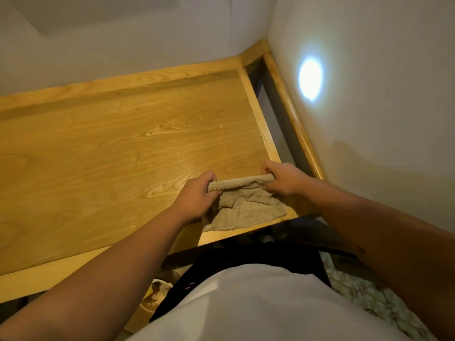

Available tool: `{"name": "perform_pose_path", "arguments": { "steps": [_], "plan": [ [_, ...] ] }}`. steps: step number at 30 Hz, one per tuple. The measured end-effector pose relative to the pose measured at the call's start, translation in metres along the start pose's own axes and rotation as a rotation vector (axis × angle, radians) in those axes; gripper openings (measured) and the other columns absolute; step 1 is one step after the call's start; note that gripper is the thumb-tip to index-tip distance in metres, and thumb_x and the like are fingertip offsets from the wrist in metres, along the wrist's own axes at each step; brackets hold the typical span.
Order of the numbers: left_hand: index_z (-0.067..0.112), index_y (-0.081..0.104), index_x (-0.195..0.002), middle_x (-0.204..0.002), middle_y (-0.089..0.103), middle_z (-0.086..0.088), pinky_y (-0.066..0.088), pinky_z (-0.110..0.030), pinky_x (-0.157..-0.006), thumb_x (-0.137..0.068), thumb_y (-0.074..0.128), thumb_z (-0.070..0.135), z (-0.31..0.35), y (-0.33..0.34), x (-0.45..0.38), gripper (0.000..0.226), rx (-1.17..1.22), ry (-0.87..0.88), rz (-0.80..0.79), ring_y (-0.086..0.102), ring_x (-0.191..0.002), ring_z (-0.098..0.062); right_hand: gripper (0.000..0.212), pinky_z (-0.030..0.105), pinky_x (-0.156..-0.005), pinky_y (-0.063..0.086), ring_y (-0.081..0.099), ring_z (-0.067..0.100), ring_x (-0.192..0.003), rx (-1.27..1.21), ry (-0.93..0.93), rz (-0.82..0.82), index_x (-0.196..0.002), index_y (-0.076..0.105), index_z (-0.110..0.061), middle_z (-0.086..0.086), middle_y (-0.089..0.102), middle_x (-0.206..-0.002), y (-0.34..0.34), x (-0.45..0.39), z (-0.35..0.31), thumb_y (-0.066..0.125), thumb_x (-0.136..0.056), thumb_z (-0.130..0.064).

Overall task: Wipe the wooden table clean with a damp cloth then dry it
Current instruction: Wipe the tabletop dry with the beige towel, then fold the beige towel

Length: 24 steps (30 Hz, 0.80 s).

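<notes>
My left hand [197, 193] and right hand [283, 179] curl their fingers [268, 187] round the beige cloth [248, 207] at the desk's [110, 143] near right corner.

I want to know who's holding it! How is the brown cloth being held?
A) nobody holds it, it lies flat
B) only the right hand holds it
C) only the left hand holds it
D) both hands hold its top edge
D: the left hand and the right hand each grip an end of the cloth's rolled top edge, over the wooden table.
</notes>
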<state>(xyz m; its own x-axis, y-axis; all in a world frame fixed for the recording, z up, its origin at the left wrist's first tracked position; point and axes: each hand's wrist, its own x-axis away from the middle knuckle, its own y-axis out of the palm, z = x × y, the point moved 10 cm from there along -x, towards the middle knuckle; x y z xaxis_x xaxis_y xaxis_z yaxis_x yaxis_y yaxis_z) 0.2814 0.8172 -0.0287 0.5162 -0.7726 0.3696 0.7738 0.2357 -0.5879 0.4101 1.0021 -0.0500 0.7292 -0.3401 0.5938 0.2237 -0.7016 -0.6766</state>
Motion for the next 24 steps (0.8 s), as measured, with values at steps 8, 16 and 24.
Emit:
{"name": "perform_pose_path", "arguments": {
  "steps": [8,16,24],
  "plan": [
    [0.027,0.051,-0.095,-0.085,0.061,0.002,0.042,-0.025,-0.060,-0.092,0.070,0.021,0.000,-0.020,0.021,0.021,0.334,-0.093,0.079,0.056,-0.073,-0.011,0.014,0.020,-0.062,0.052,0.066,0.019,-0.086,-0.347,-0.056,0.064,-0.092,0.067,-0.016,0.003,0.068,-0.091,-0.036,0.026,-0.006,0.078,-0.083,-0.015],
    [0.020,0.063,-0.082,-0.073,0.060,0.003,0.041,-0.026,-0.059,-0.091,0.070,0.010,0.022,-0.057,0.036,0.015,0.413,-0.024,0.143,0.054,-0.065,-0.007,0.051,0.032,-0.080,0.059,0.063,0.018,-0.103,-0.631,-0.119,0.082,-0.115,0.059,-0.035,0.000,0.060,-0.116,-0.055,0.057,-0.022,0.079,-0.079,-0.005],
    [0.023,0.064,-0.102,-0.081,0.072,0.004,0.053,-0.031,-0.065,-0.102,0.053,0.014,0.059,-0.094,0.061,0.014,0.698,0.075,0.329,0.067,-0.075,-0.014,0.017,0.023,-0.069,0.055,0.070,0.011,-0.085,-0.941,-0.277,0.349,-0.098,0.072,-0.019,-0.004,0.075,-0.085,-0.102,0.096,-0.052,0.074,-0.085,-0.009]
  ]
}}
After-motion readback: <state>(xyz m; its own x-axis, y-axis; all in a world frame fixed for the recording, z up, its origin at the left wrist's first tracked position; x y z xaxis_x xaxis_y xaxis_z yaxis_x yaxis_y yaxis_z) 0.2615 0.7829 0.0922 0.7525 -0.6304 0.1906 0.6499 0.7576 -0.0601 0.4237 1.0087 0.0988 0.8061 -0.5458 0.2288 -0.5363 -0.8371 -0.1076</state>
